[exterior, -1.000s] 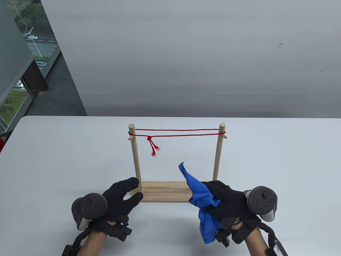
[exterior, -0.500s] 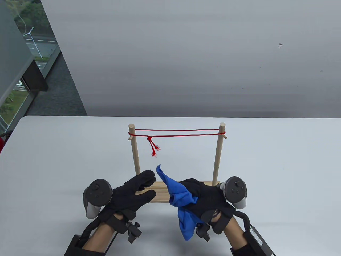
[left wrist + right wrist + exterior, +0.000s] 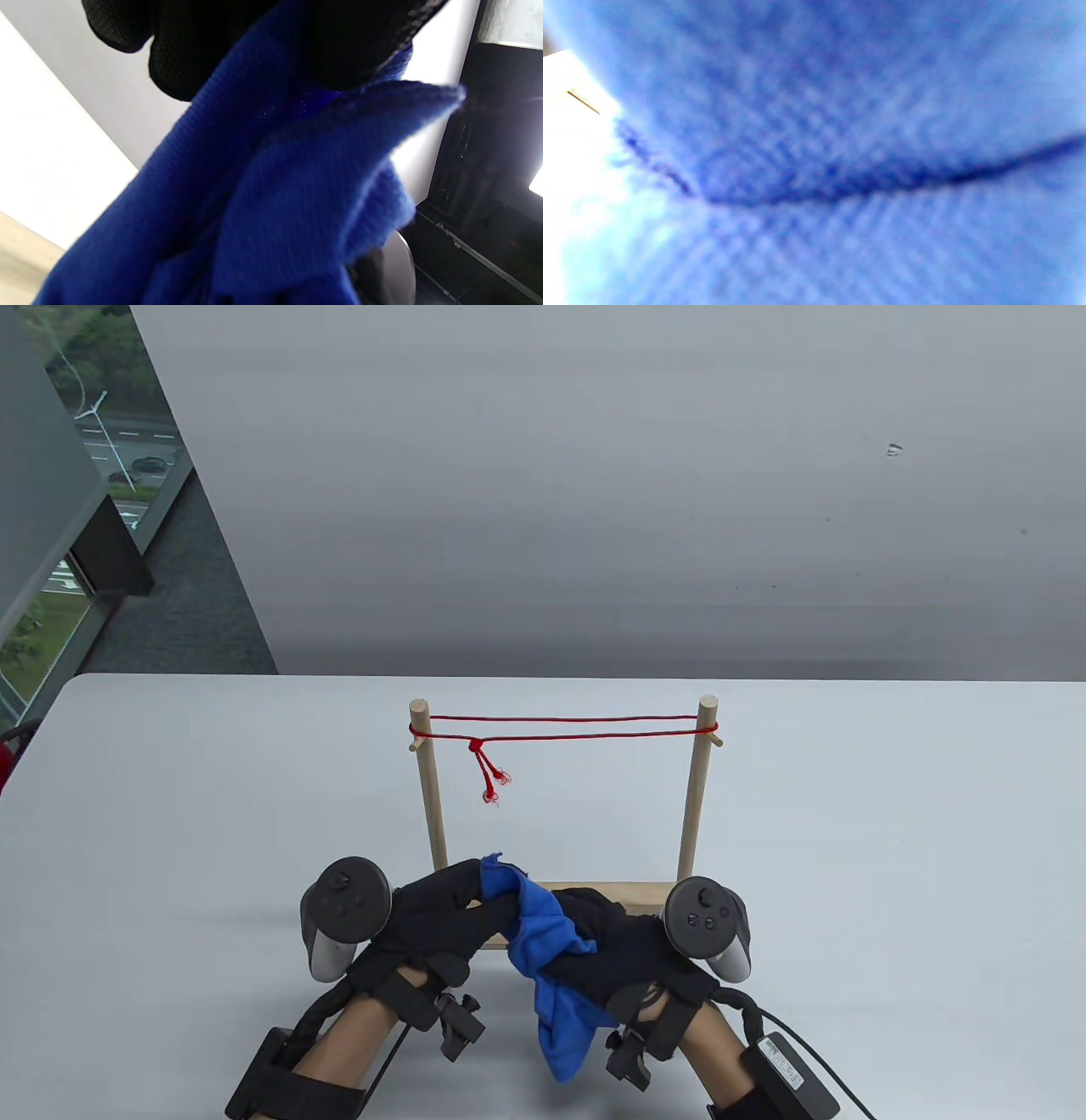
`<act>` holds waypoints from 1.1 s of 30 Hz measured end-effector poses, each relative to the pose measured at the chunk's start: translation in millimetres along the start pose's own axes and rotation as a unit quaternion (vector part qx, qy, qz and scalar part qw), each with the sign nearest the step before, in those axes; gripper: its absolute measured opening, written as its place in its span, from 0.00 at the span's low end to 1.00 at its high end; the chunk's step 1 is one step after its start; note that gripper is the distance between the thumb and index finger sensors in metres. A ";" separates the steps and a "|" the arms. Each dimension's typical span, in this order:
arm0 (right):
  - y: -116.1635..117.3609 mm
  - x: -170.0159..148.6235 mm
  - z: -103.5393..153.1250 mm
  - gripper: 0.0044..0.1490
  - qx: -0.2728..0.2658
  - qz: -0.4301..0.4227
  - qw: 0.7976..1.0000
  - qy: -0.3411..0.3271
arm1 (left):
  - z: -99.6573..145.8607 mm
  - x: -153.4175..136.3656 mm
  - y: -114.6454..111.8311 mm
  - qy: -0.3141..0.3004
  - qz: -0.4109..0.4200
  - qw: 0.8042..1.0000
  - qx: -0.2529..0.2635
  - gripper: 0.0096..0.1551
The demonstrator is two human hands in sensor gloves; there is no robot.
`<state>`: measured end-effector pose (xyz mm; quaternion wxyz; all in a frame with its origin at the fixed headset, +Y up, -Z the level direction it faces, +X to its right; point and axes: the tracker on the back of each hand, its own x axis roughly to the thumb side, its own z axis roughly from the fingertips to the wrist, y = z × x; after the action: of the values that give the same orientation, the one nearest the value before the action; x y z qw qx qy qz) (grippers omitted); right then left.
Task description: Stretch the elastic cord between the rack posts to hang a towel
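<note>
A wooden rack (image 3: 594, 891) stands mid-table with two upright posts. A red elastic cord (image 3: 568, 728) is stretched double between the post tops, its knotted ends hanging near the left post. A blue towel (image 3: 543, 950) is bunched between my hands in front of the rack base. My right hand (image 3: 607, 937) grips the towel's middle. My left hand (image 3: 475, 899) pinches the towel's upper corner. The towel fills the left wrist view (image 3: 263, 203) under my fingers (image 3: 191, 46) and covers the right wrist view (image 3: 814, 152).
The white table (image 3: 170, 814) extends to both sides of the rack and behind it. A grey wall stands beyond the far edge. A window lies at the far left.
Both hands moved toward each other in front of the rack. The right hand carried the towel left. The left hand took hold of the towel's upper corner.
</note>
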<state>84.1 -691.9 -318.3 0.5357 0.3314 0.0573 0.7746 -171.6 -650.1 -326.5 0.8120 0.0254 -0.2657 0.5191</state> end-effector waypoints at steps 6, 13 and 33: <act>-15.3 0.7 12.6 0.49 0.000 0.028 1.000 0.007 | -1.9 12.6 11.5 -0.002 -0.088 0.996 0.014 0.21; -37.5 4.2 25.9 0.50 -0.044 0.029 0.998 0.017 | -3.3 21.3 11.1 0.006 -0.156 0.988 0.024 0.21; -35.3 52.3 2.1 0.54 -0.059 0.076 0.995 0.013 | -8.1 60.2 -12.6 -0.046 -0.290 0.955 0.028 0.21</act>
<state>102.4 -632.2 -308.7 0.4935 0.2924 -0.0070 0.8191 -138.3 -603.4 -302.9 0.9134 0.1484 -0.2692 0.2667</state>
